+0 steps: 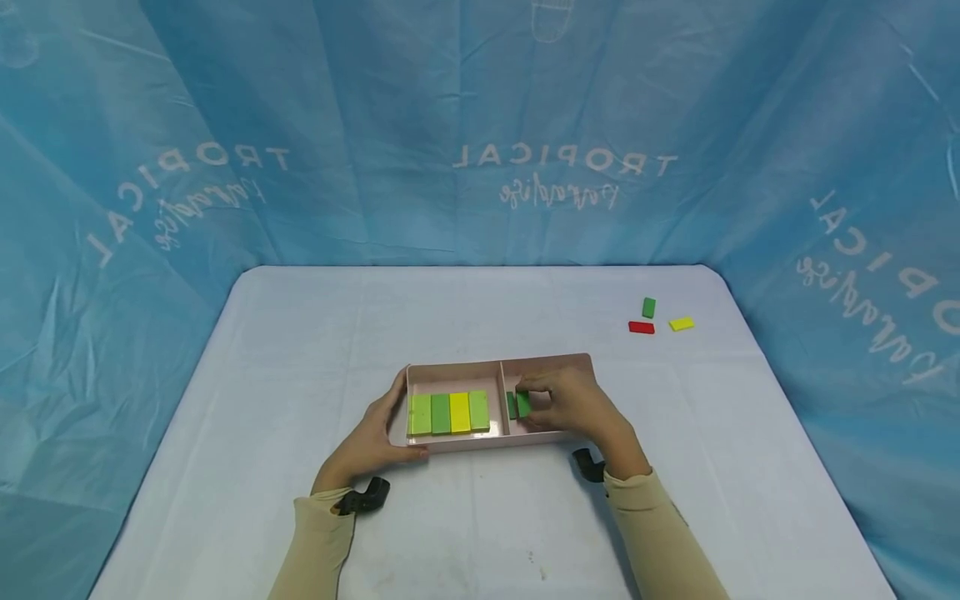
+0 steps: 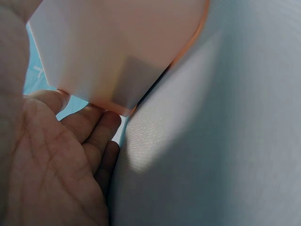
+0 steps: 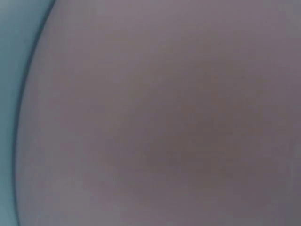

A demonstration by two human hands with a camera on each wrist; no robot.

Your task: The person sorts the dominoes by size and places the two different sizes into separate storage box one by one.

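A shallow pinkish box (image 1: 480, 444) lies on the table, divided into a wide left and a smaller right compartment. My left hand (image 1: 372, 439) holds its left end, thumb along the front wall; in the left wrist view, its fingers touch the box's pale wall (image 2: 108, 42). Inside the left compartment, light green, green and yellow blocks (image 1: 460, 413) stand side by side in a row. Over the right compartment, my right hand (image 1: 581, 406) pinches a green block (image 1: 523, 405) between thumb and fingers, beside another green block (image 1: 512, 406). The right wrist view is too blurred to show that hand.
At the far right of the white table (image 1: 315, 333) lie three loose blocks: one green (image 1: 648, 307), one red (image 1: 641, 327) and one yellow (image 1: 681, 323). A blue printed curtain (image 1: 390, 125) surrounds the table's back and sides.
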